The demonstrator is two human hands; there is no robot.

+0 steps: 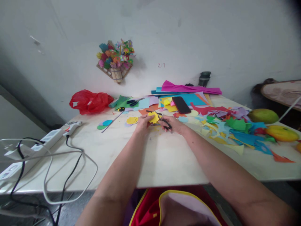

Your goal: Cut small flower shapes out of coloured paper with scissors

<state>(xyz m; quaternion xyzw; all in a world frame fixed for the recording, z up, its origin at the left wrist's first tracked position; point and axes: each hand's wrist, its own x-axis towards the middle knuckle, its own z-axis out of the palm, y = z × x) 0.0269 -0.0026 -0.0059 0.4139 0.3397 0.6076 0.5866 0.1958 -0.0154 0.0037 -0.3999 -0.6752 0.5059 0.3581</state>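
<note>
Over the middle of the table, my left hand (143, 123) pinches a piece of yellow paper (153, 117) with a scalloped, flower-like edge. My right hand (175, 124) is closed on a pair of black-handled scissors (167, 125), whose blades point toward the right edge of the yellow paper. Whether the blades touch the paper is too small to tell. Left of my left hand lie yellow scalloped cut-outs (132, 120). Tiny yellow scraps are scattered on the table just below my hands.
A phone (181, 104) lies on coloured sheets behind my hands. Cut scraps (238, 124) and mangoes (282, 133) cover the right side. At left are a red plastic bag (90, 102), a power strip (50, 138) with trailing cords, and second scissors (134, 102). Paper flowers (116, 56) hang on the wall.
</note>
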